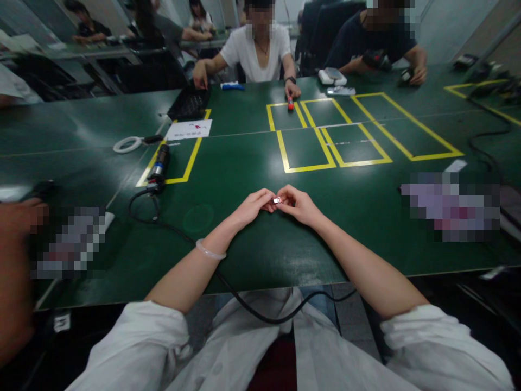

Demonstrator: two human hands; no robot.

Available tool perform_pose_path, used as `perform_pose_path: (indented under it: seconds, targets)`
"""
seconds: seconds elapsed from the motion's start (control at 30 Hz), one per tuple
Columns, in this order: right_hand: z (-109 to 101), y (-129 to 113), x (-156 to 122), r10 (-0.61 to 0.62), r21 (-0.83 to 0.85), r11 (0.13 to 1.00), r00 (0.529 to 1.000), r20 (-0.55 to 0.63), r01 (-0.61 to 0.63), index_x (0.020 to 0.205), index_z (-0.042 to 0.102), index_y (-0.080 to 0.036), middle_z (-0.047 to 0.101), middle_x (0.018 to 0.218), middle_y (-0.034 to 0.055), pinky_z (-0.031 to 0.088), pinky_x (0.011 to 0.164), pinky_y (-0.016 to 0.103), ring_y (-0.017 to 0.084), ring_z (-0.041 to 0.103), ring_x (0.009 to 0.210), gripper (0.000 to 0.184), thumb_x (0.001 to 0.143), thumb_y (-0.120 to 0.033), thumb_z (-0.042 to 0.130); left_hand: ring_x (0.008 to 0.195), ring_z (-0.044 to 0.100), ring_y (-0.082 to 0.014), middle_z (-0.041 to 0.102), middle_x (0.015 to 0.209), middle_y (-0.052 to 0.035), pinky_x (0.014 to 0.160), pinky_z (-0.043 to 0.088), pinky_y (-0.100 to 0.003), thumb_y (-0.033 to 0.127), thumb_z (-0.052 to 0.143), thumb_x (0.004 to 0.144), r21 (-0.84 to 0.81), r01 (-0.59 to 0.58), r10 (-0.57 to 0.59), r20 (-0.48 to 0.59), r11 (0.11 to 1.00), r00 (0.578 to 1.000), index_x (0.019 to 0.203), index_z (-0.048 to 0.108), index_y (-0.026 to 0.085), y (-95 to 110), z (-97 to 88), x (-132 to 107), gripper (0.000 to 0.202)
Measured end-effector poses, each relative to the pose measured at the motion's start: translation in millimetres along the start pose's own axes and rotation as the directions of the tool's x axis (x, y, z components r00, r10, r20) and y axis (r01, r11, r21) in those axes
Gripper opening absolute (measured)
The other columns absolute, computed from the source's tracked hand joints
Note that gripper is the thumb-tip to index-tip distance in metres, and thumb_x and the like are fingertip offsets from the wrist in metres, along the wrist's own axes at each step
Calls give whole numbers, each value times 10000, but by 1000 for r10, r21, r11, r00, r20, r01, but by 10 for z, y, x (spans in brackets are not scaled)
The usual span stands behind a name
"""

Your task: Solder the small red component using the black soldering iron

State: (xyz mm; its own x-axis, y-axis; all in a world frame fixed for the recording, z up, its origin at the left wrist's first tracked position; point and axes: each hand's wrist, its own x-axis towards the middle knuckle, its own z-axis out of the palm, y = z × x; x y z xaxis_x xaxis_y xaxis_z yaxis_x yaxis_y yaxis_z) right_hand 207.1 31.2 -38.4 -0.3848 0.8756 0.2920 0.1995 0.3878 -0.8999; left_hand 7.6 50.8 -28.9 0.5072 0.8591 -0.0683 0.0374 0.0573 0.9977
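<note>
Both of my hands meet over the green table (244, 244), near its front edge. Between the fingertips is a small shiny piece (277, 200), silvery with a reddish part; its kind is too small to make out. My left hand (260, 201) pinches it from the left, fingers curled. From the other side my right hand (296, 203) closes thumb and fingers on it. A pale bangle (209, 251) circles my left wrist. Beyond my hands lie yellow tape rectangles (309, 168) on the tabletop.
A black cylindrical device (159, 163) with a cable (195, 244) lies left, the cable crossing under my left forearm. Behind it are a printed sheet (188, 129) and black tray (189, 102). Opposite, a person's hand (292, 89) touches a red object (290, 104). Another person's arm (18, 233) is at left.
</note>
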Motion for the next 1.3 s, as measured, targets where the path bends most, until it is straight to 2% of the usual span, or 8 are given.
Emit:
perform_pose_path:
  seconds: [0.2, 0.4, 0.57, 0.7, 0.87, 1.0, 1.3]
  targets:
    - [2, -4, -6, -10, -18, 1000, 1000, -6, 10, 957, 572, -197, 597, 767, -18, 409, 598, 245, 107, 518, 635, 185, 862, -332, 654, 792, 603, -134, 649, 879, -59, 794, 482, -296, 411, 709, 801, 38, 12, -13, 14, 999, 1000, 954, 586, 121, 71, 39, -43, 350]
    - [18, 22, -6, 56, 76, 996, 998, 5, -56, 1077, 534, -210, 595, 768, -27, 428, 600, 247, 112, 542, 639, 327, 861, -414, 669, 771, 582, -110, 607, 885, -35, 774, 465, -273, 360, 720, 788, 70, -46, 47, -8, 997, 999, 971, 557, 125, 81, 36, -57, 340]
    - [12, 36, 9, 109, 157, 982, 994, 2, -108, 932, 560, -194, 619, 776, 0, 474, 639, 268, 124, 573, 662, 297, 897, -486, 601, 768, 560, -104, 596, 901, -34, 731, 441, -242, 326, 713, 797, 185, -115, 118, -7, 976, 993, 981, 564, 129, 103, 47, -70, 308]
    - [-6, 21, 10, 102, 127, 987, 995, -9, -100, 936, 579, -192, 629, 829, 10, 474, 650, 272, 126, 568, 680, 280, 862, -454, 649, 770, 556, -106, 605, 950, -47, 741, 445, -250, 310, 724, 779, 209, -110, 117, -24, 972, 993, 993, 567, 130, 116, 59, -72, 320]
    - [-11, -19, 2, 32, 6, 999, 999, -39, -32, 972, 576, -199, 635, 841, 6, 426, 620, 260, 115, 521, 652, 225, 864, -384, 643, 840, 591, -140, 630, 956, -63, 804, 458, -278, 338, 707, 800, 217, -102, 113, -41, 971, 993, 987, 591, 126, 102, 40, -64, 306]
    - [-9, -18, 2, 28, -29, 999, 998, -62, -29, 1025, 569, -196, 664, 911, 23, 412, 608, 260, 114, 527, 647, 246, 843, -336, 658, 817, 595, -133, 628, 938, -55, 775, 458, -267, 311, 704, 801, 215, -117, 128, -38, 969, 991, 969, 589, 126, 72, 26, -55, 275]
    - [-34, -52, 10, 52, -99, 993, 997, -54, -57, 923, 621, -183, 633, 785, 2, 386, 595, 255, 112, 500, 618, 175, 823, -318, 667, 807, 591, -124, 614, 939, -52, 747, 452, -252, 305, 710, 794, 203, -98, 106, -28, 974, 994, 976, 570, 125, 74, 32, -65, 291]
